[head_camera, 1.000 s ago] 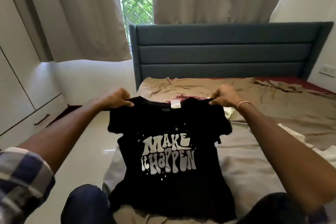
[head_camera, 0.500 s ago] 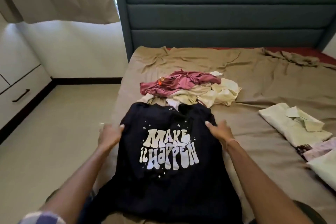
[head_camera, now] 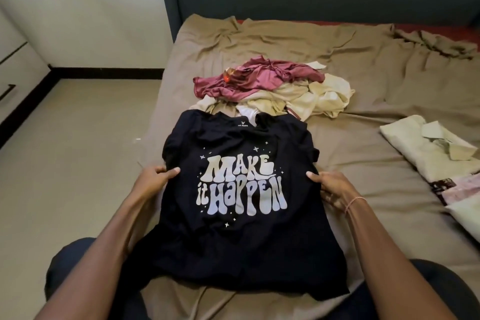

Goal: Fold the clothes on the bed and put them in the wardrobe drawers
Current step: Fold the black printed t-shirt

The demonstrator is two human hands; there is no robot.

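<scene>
While the black T-shirt (head_camera: 233,202) lay flat and print-up at the near edge of the bed (head_camera: 363,73), both hands were on its sides.

Left hand (head_camera: 155,179): at the T-shirt's 9 o'clock edge, thumb on top of the cloth, fingers curled at the side. It was pinching the fabric.

Right hand (head_camera: 330,187): at the 3 o'clock edge, thumb on the cloth, fingers part spread and apparently under the side. I judged this a pinch too, though with less certainty than the left.

Collar pointed to 12 o'clock, and the hem to 6 o'clock, near the person's knees. Both sleeves were rumpled.

Also noted:
- A pile of unfolded clothes (head_camera: 272,91) sat at 12 o'clock, touching the collar.
- A folded pale shirt (head_camera: 428,148) lay at 3 o'clock, well apart, with more folded pieces toward 4 o'clock.
- A wardrobe drawer (head_camera: 10,86) stood at 9 to 10 o'clock across the floor, only partly in view.

Step judged: the T-shirt was spread out and its fold was just starting. Nothing was creased over yet.

The next move probably calls for smoothing the sleeves. Each side would then come inward over the print, with the edges kept parallel. The hem would go up toward the collar last.

Thin knit may slide on the loose sheet, so both sides likely need even tension. The pile remained unfolded, so most of the task was still ahead.
</scene>
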